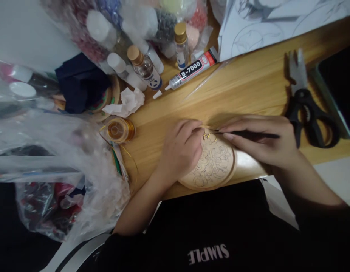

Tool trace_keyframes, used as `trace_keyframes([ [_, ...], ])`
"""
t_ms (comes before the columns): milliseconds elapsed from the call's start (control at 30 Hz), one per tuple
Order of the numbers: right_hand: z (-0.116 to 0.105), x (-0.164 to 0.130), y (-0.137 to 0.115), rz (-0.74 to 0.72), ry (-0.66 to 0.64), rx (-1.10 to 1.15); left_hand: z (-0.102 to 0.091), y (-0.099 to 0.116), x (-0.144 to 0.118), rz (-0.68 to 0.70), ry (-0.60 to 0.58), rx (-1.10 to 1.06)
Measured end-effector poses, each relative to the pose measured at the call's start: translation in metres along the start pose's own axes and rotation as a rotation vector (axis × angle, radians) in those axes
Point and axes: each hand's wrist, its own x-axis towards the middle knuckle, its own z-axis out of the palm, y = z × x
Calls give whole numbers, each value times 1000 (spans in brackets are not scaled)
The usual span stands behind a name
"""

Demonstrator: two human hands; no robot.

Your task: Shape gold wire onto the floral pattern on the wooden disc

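Note:
A round wooden disc (213, 166) with a fine scroll pattern drawn on it lies at the table's near edge. Gold wire (211, 138) curls over the pattern near its top. My right hand (262, 139) pinches slim black tweezers (251, 134), their tip beside the wire. Over the disc's left side rests my left hand (182, 147), fingers curled and closed close to the wire; what they grip is hidden. A spool of gold wire (121, 129) stands to the left, with a loose strand trailing from it.
Black-handled scissors (305, 109) lie open on the right beside a dark flat device (339, 87). Behind the disc are a B-7000 glue tube (192, 71), a small bottle (145, 68) and crumpled tissue (126, 102). Plastic bags (50, 147) crowd the left; drawn sheets (257, 34) lie at the back.

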Motion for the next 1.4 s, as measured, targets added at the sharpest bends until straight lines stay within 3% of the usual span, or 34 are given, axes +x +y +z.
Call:
trace_keyframes([
  [367, -1, 1, 4, 6, -98, 2, -1, 0, -2, -57, -8, 48],
  [800, -3, 4, 2, -114, -177, -93, 1, -2, -3, -36, 7, 53],
  [1133, -5, 4, -3, -55, -225, -102, 1, -3, -3, -45, 1, 32],
  [1400, -12, 11, 0, -143, -306, -104, 2, -4, -3, -41, -9, 20],
])
